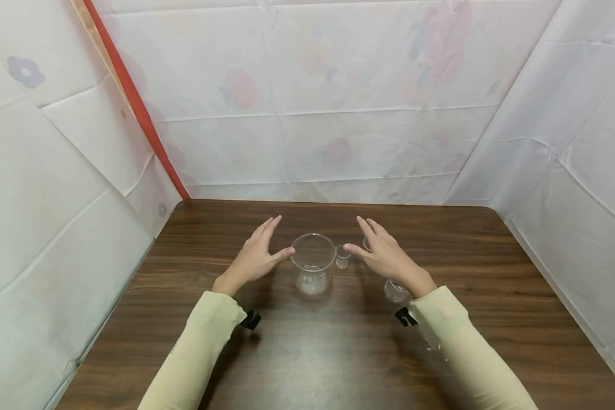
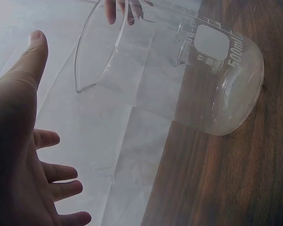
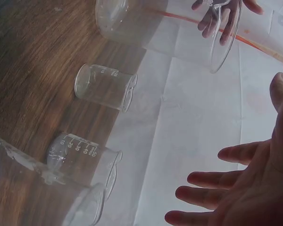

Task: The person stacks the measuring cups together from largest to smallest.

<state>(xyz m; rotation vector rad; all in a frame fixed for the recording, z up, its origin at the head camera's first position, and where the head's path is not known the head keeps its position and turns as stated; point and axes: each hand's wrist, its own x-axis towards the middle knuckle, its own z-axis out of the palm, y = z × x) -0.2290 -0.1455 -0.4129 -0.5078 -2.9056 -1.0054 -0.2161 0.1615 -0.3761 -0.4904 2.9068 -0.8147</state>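
Note:
A large clear glass beaker (image 1: 312, 280) stands upright on the table between the two hands. Its white print reads 500ml on the beaker (image 2: 210, 94) in the left wrist view. My left hand (image 1: 253, 257) hovers to its left, fingers spread and straight, thumb tip near the rim. To its right, my right hand (image 1: 388, 257) hovers with fingers extended, holding nothing. Below that hand stand smaller glass beakers: a tiny one (image 3: 104, 88) beside the large one, a graduated one (image 3: 78, 160), and another (image 3: 52, 193) nearest the right wrist, partly cut off.
The dark wood-grain table (image 1: 307, 353) is bordered by white patterned sheeting (image 1: 307, 142) at the back and sides. A red strip (image 1: 138, 108) runs down the back left corner. Black wrist mounts (image 1: 251, 320) sit under both cuffs.

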